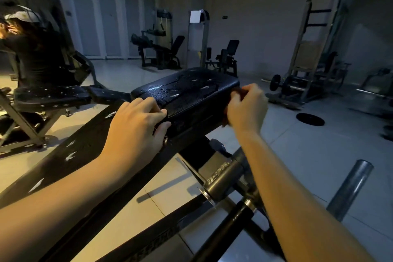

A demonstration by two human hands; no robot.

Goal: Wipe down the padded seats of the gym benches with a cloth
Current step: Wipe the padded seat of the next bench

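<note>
The left hand (136,125) is curling its fingers over the near edge of the wet padded seat (191,91). The right hand (246,106) is pinching a cloth (239,91) against the seat's right edge, with open floor (319,151) lying beyond its fingers.

Cloth (239,92) mostly behind right hand (246,108)

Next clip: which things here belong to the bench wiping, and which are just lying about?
In the job: padded seat, wet on top; cloth, held in the right hand; left hand, gripping the seat's near edge.
Lying about: weight plate on the floor; barbell; leg machines by the far wall.
</note>
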